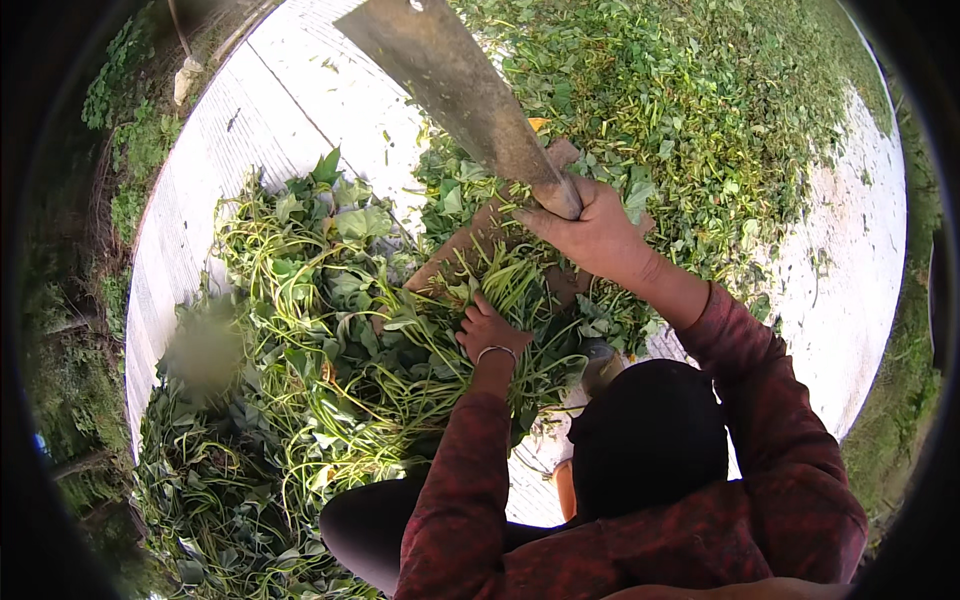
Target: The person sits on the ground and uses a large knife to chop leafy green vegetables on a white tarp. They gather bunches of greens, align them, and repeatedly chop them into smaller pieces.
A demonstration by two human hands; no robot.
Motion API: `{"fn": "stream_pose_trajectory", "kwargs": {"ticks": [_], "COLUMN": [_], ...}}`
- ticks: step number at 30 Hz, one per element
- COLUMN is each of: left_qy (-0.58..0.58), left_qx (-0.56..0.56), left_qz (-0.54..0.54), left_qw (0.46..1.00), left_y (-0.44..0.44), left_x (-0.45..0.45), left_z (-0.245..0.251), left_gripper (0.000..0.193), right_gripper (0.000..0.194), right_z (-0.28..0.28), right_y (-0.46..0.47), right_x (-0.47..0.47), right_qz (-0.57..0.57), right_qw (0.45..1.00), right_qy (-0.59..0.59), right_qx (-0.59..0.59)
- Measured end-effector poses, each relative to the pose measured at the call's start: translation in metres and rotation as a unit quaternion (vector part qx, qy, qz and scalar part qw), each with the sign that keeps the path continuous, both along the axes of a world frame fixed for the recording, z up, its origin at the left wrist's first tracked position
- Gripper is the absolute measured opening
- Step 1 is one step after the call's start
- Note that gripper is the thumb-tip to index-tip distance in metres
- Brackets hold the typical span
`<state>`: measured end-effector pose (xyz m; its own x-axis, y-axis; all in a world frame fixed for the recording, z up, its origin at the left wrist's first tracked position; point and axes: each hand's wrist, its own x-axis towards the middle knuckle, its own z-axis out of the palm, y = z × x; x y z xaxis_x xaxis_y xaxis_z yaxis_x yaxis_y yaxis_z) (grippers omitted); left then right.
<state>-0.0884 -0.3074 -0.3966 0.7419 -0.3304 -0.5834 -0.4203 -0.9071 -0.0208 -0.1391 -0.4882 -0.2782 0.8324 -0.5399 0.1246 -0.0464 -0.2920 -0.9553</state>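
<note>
My right hand point(600, 232) is closed round the handle of a broad-bladed machete point(472, 97), its worn metal blade raised and pointing to the upper left. Below the blade lies a wooden board point(480, 232), partly covered with leaves and cut bits. My left hand point(491, 334) presses on a bunch of leafy green vines point(510, 285), whose stems reach over the board. A band circles the left wrist. How firmly the fingers grip the stems is partly hidden by the leaves.
A large heap of uncut vines point(322, 375) lies at the left. Chopped stems and leaves point(675, 127) spread over the pale concrete point(247, 112) ahead and to the right. My bent knee point(375, 525) is beside the heap. Grass and shrubs point(135, 172) border the concrete.
</note>
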Motion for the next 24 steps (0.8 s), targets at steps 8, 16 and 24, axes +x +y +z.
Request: {"fn": "stream_pose_trajectory", "kwargs": {"ticks": [8,16,24], "left_qy": [0.022,0.029,0.030], "left_qx": [-0.003,0.018,-0.004], "left_qz": [0.001,0.007,0.017], "left_qw": [1.000,0.999,0.999], "left_y": [0.001,-0.003,-0.002], "left_x": [0.004,0.006,0.008], "left_z": [-0.002,-0.001,-0.002], "left_gripper": [0.121,0.116,0.117], "right_gripper": [0.037,0.029,0.033], "right_z": [-0.107,-0.003,-0.106], "right_y": [0.019,0.005,0.043], "right_x": [-0.042,-0.010,-0.065], "right_qz": [0.145,0.043,0.093], "right_qw": [0.853,0.994,0.860], "right_qy": [0.473,0.096,0.498], "right_qx": [-0.165,-0.001,-0.059]}}
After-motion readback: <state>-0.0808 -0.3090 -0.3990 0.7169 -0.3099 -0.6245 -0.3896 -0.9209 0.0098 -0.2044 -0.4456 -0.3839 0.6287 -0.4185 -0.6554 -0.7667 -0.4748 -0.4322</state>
